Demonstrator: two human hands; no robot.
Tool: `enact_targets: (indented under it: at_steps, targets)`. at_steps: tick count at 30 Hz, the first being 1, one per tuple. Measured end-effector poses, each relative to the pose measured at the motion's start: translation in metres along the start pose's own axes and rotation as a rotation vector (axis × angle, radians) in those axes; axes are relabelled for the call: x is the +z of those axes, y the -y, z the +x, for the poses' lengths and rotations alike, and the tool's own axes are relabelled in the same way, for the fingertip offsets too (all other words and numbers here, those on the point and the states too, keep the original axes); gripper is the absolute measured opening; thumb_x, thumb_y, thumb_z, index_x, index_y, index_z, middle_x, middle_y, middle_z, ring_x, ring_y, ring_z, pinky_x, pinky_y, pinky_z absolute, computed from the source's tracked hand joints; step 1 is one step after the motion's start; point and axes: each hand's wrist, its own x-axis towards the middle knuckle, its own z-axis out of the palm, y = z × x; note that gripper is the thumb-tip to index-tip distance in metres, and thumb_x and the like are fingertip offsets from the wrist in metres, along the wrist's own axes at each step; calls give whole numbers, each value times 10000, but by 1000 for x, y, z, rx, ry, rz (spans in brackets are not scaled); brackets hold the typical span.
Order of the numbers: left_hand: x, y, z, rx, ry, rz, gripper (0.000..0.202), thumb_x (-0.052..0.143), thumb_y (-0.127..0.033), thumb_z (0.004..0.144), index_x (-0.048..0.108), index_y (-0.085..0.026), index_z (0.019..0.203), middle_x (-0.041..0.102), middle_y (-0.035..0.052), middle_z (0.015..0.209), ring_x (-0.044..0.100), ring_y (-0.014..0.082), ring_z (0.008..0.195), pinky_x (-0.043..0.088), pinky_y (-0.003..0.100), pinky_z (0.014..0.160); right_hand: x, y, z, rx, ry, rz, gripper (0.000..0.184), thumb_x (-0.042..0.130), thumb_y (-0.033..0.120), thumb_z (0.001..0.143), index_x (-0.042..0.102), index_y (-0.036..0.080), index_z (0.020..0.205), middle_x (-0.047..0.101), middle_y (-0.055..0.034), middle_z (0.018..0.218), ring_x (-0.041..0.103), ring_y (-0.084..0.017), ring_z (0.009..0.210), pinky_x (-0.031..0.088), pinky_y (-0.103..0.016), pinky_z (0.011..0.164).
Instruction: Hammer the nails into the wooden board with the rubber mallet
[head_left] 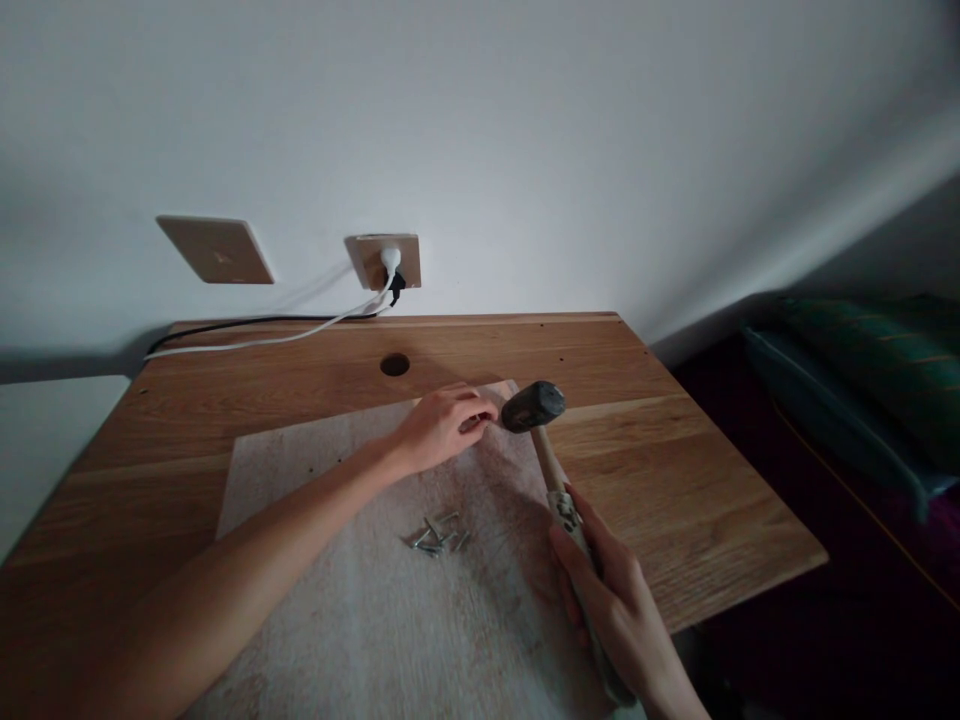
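My right hand point(611, 590) is wrapped around the handle of a hammer point(553, 470), which has a dark blocky head and a wooden shaft with a pale patterned grip. The hammer head hangs just right of my left fingertips. My left hand point(446, 425) is closed in a pinch near the far edge of a pale wood-grain board point(360, 620); whatever lies between the fingertips is too small to make out. Nearer to me, a small loose pile of several metal nails or screws point(437, 535) rests on the board between my two arms.
Under the board is a brown wooden desk point(705, 480) with a round cable hole point(394, 364). A white cable point(292, 342) and a black one run from a wall socket point(367, 262) along its back left. Teal cushions point(855, 400) lie beyond the right edge.
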Motion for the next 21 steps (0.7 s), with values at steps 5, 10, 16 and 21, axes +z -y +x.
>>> enact_targets:
  at_steps: [5,10,16,21]
  targets:
    - [-2,-2,0,0,14,-9,134,671,-84,950,730,-202,976,751,30,966,697,171,911,551,302,852,0,1,-1,-8,-6,-11,794,586,653,1003,490,168,1625,501,99,463,456,-119,357,386,-192,343]
    - [-3,-2,0,-25,44,-26,144,648,-81,954,725,-201,974,743,30,964,693,162,880,548,299,833,0,3,1,-4,5,-19,828,585,667,987,494,145,1622,492,97,447,441,-125,343,386,-206,337]
    - [-1,-1,0,-20,55,-19,144,661,-70,941,718,-198,977,737,40,1009,696,176,933,544,307,852,0,5,0,-8,6,-18,846,592,671,989,466,133,1630,490,98,475,436,-108,362,371,-185,348]
    - [0,-1,1,-27,80,-21,128,646,-94,964,707,-206,979,744,42,1026,705,188,970,547,323,875,0,5,0,-3,18,-29,831,572,674,1000,452,145,1629,481,106,460,431,-109,357,374,-185,351]
